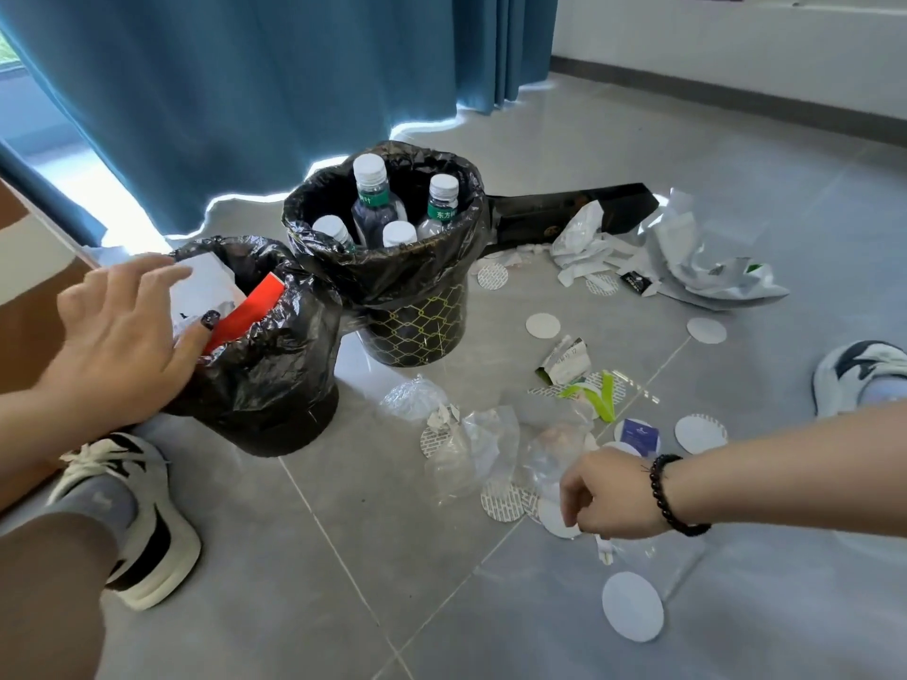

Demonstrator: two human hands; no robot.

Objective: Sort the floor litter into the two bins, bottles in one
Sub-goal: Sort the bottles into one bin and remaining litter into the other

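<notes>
Left hand spreads flat, fingers straight, over the near bin, touching white paper beside a red card that slants up to the right. Next, the patterned bin holds four bottles, upright, caps skyward. Right hand hangs curled over scattered white discs; its grip I cannot tell

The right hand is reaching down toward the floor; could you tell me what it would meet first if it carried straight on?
Most likely the white paper disc directly under the fingers of the right hand, lying among clear plastic wrappers on the floor. Depth is unclear, so the fingers may already touch it.
</notes>
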